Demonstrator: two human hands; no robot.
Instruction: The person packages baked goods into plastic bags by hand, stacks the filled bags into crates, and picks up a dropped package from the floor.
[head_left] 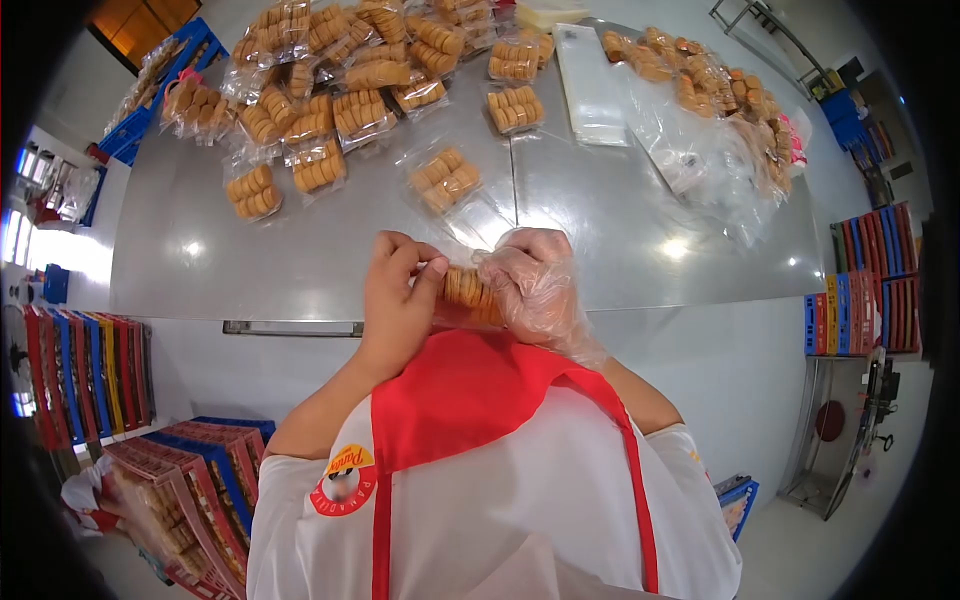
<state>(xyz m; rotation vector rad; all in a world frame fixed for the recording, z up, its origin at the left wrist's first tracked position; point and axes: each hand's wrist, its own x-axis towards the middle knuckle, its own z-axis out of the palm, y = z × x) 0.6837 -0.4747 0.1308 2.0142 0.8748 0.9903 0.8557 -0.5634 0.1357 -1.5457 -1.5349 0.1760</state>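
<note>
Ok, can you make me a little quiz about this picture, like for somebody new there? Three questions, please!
1. True or false: the right hand wears a see-through glove.
2. What colour is the apron?
A) blue
B) red
C) green
3. Fill in the blank: the left hand pinches one end of a clear bag of ____.

Key:
1. True
2. B
3. Biscuits

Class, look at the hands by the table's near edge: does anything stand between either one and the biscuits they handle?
No loose object visibly does: the left hand and right hand flank the biscuits, with only thin plastic between, including the right hand's clear glove. The nearest other packet lies beyond them.
</note>
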